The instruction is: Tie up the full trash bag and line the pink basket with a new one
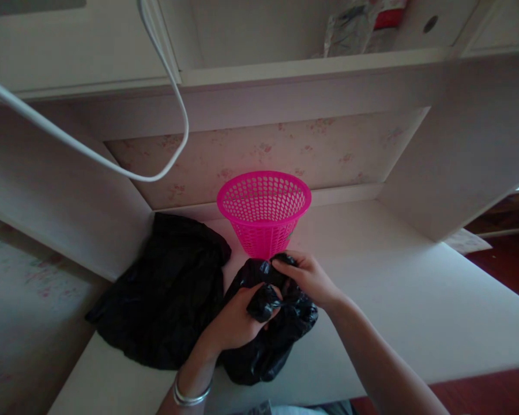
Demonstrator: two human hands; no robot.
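Observation:
Both hands work on a black plastic trash bag [259,360] near the front edge of the white desk. My left hand [237,323] is closed around the bag's gathered neck, and a bunched tuft sticks up out of the grip. With thumb and fingers, my right hand [305,276] pinches another part of the same bag, just right of and beyond the left hand. Right behind the bag stands a pink perforated plastic basket [263,239], upright with its wide mouth up. To the left lies a second black bag [168,300], spread out and rumpled.
The white desk [372,253] runs between side panels [450,150], with flowered wallpaper [263,150] at the back. A white cable [90,153] loops down at upper left. Above is an open shelf [259,34] holding a clear plastic package [350,29].

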